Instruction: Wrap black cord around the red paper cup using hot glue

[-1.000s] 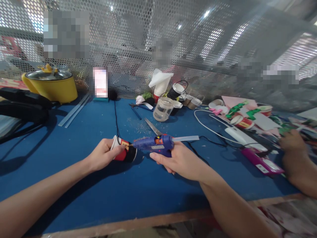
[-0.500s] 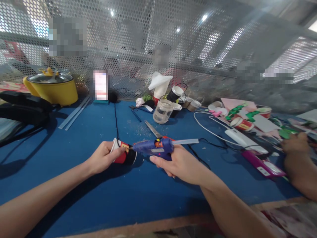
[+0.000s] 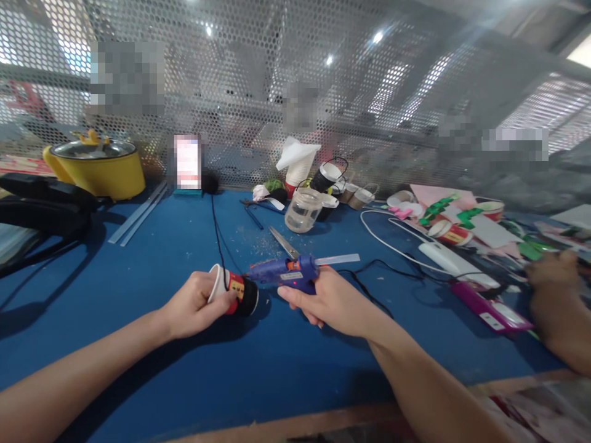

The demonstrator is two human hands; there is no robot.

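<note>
My left hand [image 3: 196, 306] grips a paper cup [image 3: 237, 288] lying on its side, its thumb on the red printed wall and its fingers at the open rim. Black yarn [image 3: 217, 240] wraps the cup's base end, and a strand runs back to a dark ball. My right hand [image 3: 325, 298] is closed around a blue hot glue gun [image 3: 286, 272] with a clear glue stick [image 3: 341, 259] poking out of its rear. The gun's nozzle points left at the cup, close to the yarn; whether it touches is unclear. Scissors [image 3: 285, 242] lie just behind the gun.
A clear plastic jar [image 3: 302, 210] and small yarn-wrapped cups [image 3: 325, 176] stand at the back. At left are a yellow pot [image 3: 99, 169] and glue sticks [image 3: 141, 211]. A purple power strip [image 3: 489, 306] lies right, near another person's hand [image 3: 554, 274].
The cup has turned in my left hand, showing more of its printed label and open mouth. The glue gun has shifted slightly left, its glue stick tilting up a little.
</note>
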